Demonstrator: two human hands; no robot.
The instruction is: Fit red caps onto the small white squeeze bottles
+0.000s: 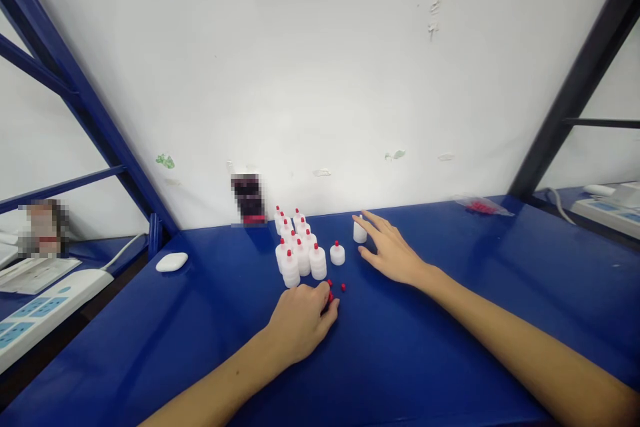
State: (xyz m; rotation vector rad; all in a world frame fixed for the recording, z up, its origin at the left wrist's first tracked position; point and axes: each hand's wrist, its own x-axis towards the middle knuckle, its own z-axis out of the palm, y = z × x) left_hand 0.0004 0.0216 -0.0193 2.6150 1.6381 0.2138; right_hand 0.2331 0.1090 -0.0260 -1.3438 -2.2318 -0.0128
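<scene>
My left hand point(301, 321) rests low over the blue table, its fingers curled and its thumb and forefinger closed around a small red cap point(331, 297). Beside those fingertips lies a loose red cap point(343, 287). Farther right, my right hand point(393, 250) reaches toward a white squeeze bottle point(359, 233) without a red cap. Its fingers are spread, one passing across the bottle's top, and the thumb stands apart; whether they touch it I cannot tell. A short white bottle with a red cap point(337, 254) stands alone between the hands and the bottle cluster.
Several red-capped white bottles point(301, 259) stand close together left of centre. A phone-like dark pixelated object point(249, 199) leans on the wall behind. A white rounded case point(172, 262) lies left; a clear bag of red pieces point(483, 206) lies far right. Metal posts flank the table.
</scene>
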